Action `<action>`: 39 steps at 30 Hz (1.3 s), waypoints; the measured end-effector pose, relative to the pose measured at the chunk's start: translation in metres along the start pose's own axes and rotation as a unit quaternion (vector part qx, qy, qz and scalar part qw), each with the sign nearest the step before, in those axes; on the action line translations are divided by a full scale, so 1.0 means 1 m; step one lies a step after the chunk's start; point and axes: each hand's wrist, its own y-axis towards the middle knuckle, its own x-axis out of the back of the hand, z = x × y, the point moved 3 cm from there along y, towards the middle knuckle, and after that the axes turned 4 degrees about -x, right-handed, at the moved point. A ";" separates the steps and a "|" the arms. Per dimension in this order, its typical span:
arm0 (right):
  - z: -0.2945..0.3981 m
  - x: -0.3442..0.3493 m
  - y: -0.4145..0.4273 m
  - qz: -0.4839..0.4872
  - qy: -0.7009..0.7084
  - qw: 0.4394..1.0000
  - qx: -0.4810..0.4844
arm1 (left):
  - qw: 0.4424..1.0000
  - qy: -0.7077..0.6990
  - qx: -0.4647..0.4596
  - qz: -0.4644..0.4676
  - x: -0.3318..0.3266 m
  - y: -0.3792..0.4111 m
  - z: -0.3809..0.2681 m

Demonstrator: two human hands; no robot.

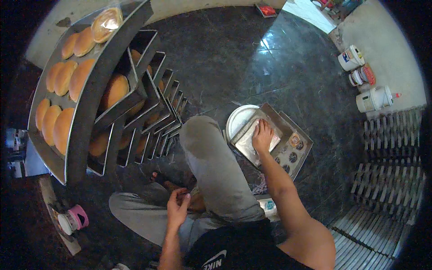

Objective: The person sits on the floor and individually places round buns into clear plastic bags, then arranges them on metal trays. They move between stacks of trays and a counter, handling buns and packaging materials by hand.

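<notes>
My right hand [263,135] lies palm down on a stack of clear plastic bags [248,143], its fingers spread over the top. The stack sits in a metal tray [305,138], beside several round printed labels [293,156]. Over my bent leg, my left hand [178,206] hovers near my foot with fingers loosely curled and thumb apart; nothing shows in it. To my left, a top baking tray [60,133] holds several oval bread loaves [52,125]. One loaf [107,25] at its far end is in shiny clear plastic.
More bread trays [135,91] are stacked crosswise below the top one. Under the label tray is a white round lid [236,118]. White buckets [351,58] line the right wall, near slatted racks [388,185]. A pink-and-white tub [72,219] stands at lower left.
</notes>
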 end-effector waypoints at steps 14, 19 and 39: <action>0.000 0.054 0.001 -0.051 0.080 0.995 0.035 | 0.996 -0.074 0.023 -0.051 -0.008 -0.019 0.012; 0.103 0.200 -0.015 -0.098 0.310 0.941 0.091 | 0.985 -0.065 -0.152 -0.054 -0.035 0.010 -0.064; 0.322 0.298 -0.067 0.183 0.444 0.829 0.287 | 0.826 -0.484 -0.033 -0.286 0.077 0.012 0.003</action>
